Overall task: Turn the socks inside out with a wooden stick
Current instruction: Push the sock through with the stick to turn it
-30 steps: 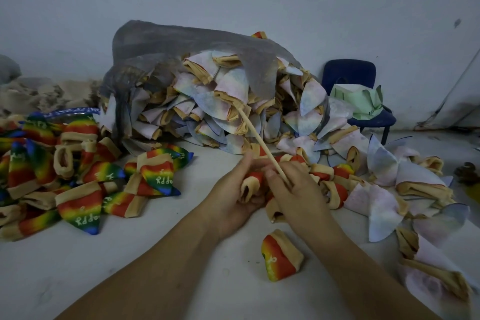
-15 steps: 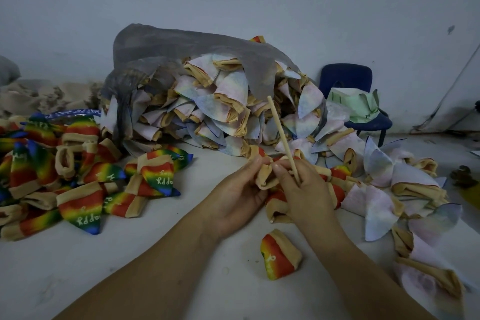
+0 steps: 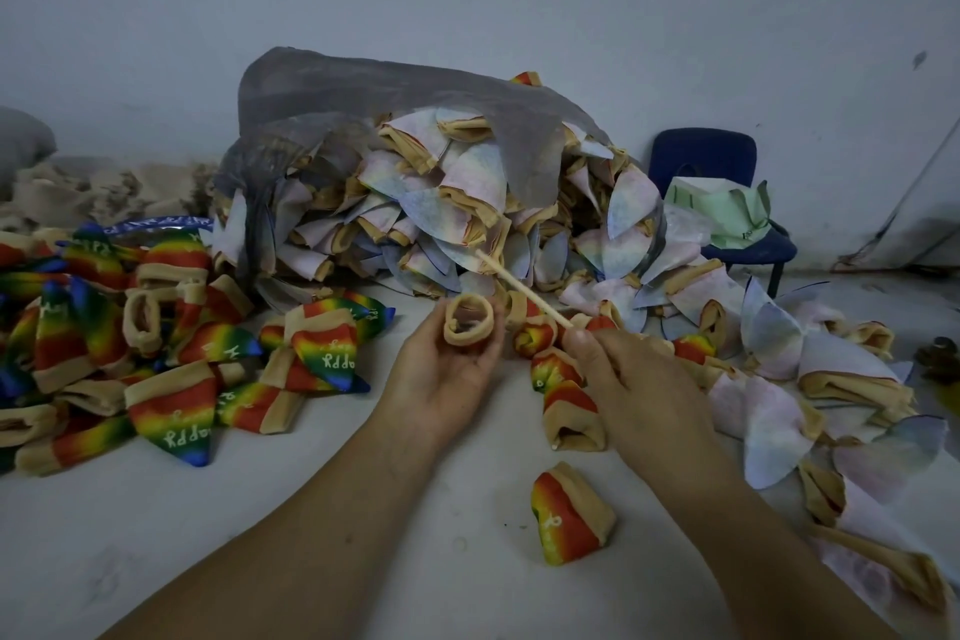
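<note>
The left grip (image 3: 447,379) is grasping one sock (image 3: 467,326), fingers curled round the fabric, and is presenting the tan cuff as an open ring facing up toward the tool. By judgement, this attitude is giving the tool a clear mouth to enter. The right grip (image 3: 634,385) is grasping the wooden stick (image 3: 519,283), pinching its near end between thumb and fingertips. The shaft is slanting up and away to the left, its far tip lying over the heap behind. The stick is passing just beside the cuff, not inside it — insertion is not yet made.

Directly below the right grip, a partly rolled sock (image 3: 571,411) is lying on the white surface (image 3: 311,509) — bench or floor, the view is not settling which. A single rainbow sock (image 3: 569,515) is lying alone nearer the person, between the forearms.

To the left, a pile of rainbow socks (image 3: 171,405) is spreading out, probably the finished lot. Behind, a grey plastic bag (image 3: 395,94) is spilling pale socks (image 3: 431,208) with tan cuffs, and these are trailing round to the right side. They are probably awaiting turning. The loose socks near the right grip are crowding the working space and are likely to be fouling the stick's swing. A blue chair (image 3: 701,156) is standing by the wall at the right rear, carrying a pale green bundle (image 3: 722,208).
</note>
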The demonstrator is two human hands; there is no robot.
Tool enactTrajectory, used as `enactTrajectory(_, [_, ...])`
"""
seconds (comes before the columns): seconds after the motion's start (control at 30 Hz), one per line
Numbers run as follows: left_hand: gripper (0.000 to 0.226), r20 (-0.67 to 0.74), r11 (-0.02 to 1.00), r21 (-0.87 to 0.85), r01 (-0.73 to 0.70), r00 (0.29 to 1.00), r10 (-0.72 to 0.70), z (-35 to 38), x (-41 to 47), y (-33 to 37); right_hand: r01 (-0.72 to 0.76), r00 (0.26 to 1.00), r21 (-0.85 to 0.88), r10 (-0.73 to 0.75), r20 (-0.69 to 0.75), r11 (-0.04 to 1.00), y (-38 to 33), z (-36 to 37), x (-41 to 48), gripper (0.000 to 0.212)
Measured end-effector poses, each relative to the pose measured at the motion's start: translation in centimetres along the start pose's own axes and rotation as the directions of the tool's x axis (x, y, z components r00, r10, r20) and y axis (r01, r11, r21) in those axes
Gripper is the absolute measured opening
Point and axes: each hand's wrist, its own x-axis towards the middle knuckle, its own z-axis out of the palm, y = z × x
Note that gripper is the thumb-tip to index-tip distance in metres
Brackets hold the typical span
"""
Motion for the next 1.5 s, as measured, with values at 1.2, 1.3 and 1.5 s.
enactTrajectory(1.2, [0.014,0.01,0.966,0.244,-0.088,0.996,0.088,0.2,-0.1,-0.3,0.162,0.976,-0.447,-0.075,0.205,0.88,-1.0,-0.1,-0.3,0.03])
enactTrajectory(1.3, [0.011,-0.009,0.922,0.301,-0.244,0.966,0.259,0.0,0.5,-0.4,0.13,0.974,-0.415,-0.038,0.223,0.9,-1.3,0.3,-0.6,0.026])
enactTrajectory(1.5, [0.018,0.079,0.924,0.278,-0.261,0.965,0.249,0.7,0.1,-0.8,0.118,0.978,-0.402,-0.037,0.205,0.908,-1.4,0.2,-0.7,0.03])
